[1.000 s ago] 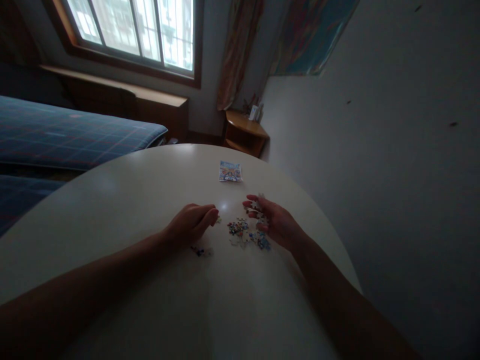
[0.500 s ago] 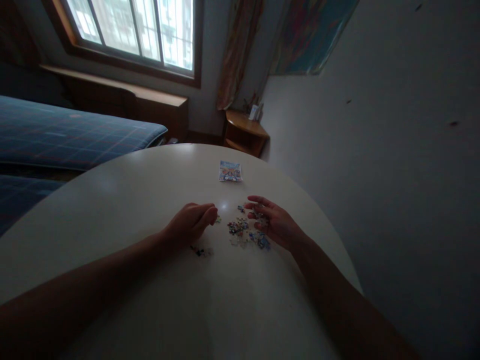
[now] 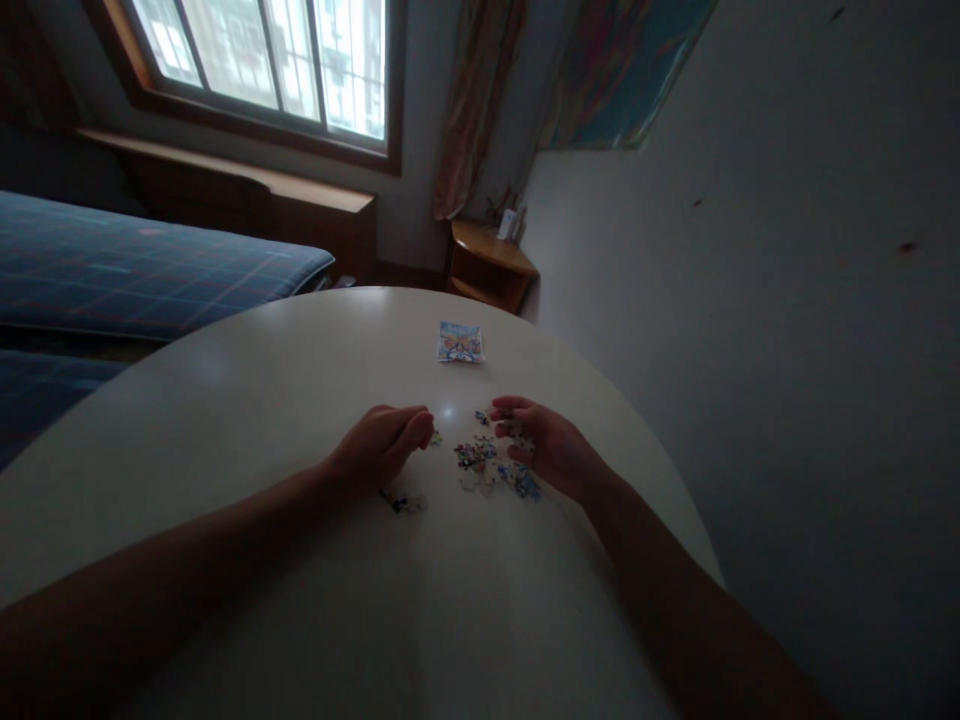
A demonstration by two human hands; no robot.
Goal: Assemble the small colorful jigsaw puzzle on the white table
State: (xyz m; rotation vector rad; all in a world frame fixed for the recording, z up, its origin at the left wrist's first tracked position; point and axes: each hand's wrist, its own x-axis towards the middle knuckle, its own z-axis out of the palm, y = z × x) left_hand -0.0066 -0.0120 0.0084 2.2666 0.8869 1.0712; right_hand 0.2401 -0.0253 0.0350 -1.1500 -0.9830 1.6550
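My right hand [image 3: 551, 443] is cupped on its side with curled fingers around a few jigsaw pieces [image 3: 523, 434] in its palm. Close by that hand lie a pile of dark mixed pieces [image 3: 475, 454], some bluish pieces [image 3: 521, 482] and a small cluster [image 3: 481, 416]. My left hand [image 3: 386, 440] is closed, thumb against the fingers; whatever it may hold is hidden. At its fingertips a yellow-green piece [image 3: 436, 438] shows, and I cannot tell whether it is touched. Dark and pale pieces [image 3: 403, 502] lie below the left wrist.
A printed picture packet [image 3: 460, 343] lies farther back on the round white table [image 3: 300, 350]. Beyond the table are a mattress [image 3: 150, 265] at left, a wooden corner shelf [image 3: 491, 250] and a window [image 3: 262, 60]. The wall [image 3: 750, 300] runs along the right.
The fingers of my right hand have curled in further over the pieces in its palm. My left hand has barely moved, and the pieces on the table look unchanged.
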